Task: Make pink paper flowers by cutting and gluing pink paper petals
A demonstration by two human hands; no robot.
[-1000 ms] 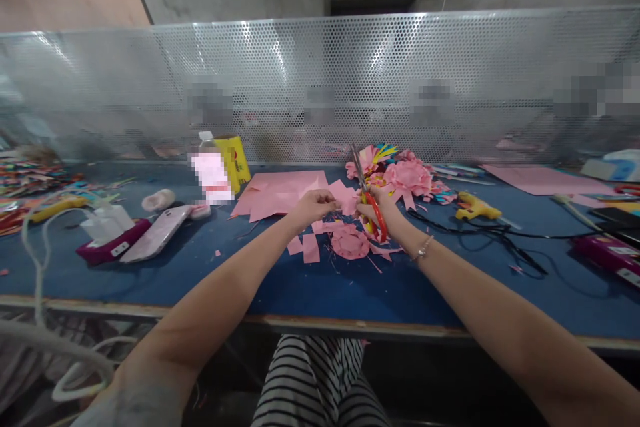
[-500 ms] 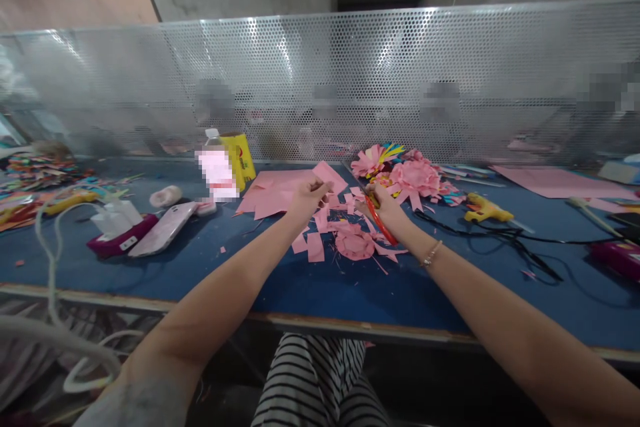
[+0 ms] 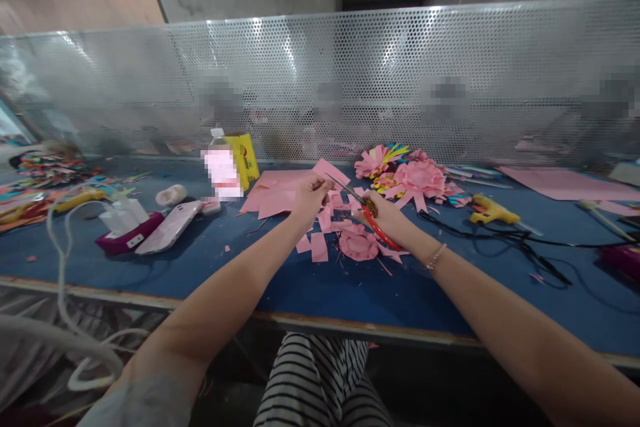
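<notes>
Currently, red-handled steel scissors are gripped in the curled right hand, blades aimed at 10 o'clock. Left hand fingers are pinched together; whether paper is held can't be told. Small pink paper pieces are already cut, at 7 o'clock from the hands; pink paper sheets at 9 are left largely whole. Blue tabletop is backed by perforated metal screen.

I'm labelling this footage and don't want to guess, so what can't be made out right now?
All in the head view:
- Whatever the left hand may pinch: too small, fingers cover it.
- Part of the scissors' handles: behind the right hand.
- Bottle label: pixelated.
- Purple object: cut off by the right edge.
- Shapes behind the perforated panel: blurred.
</notes>
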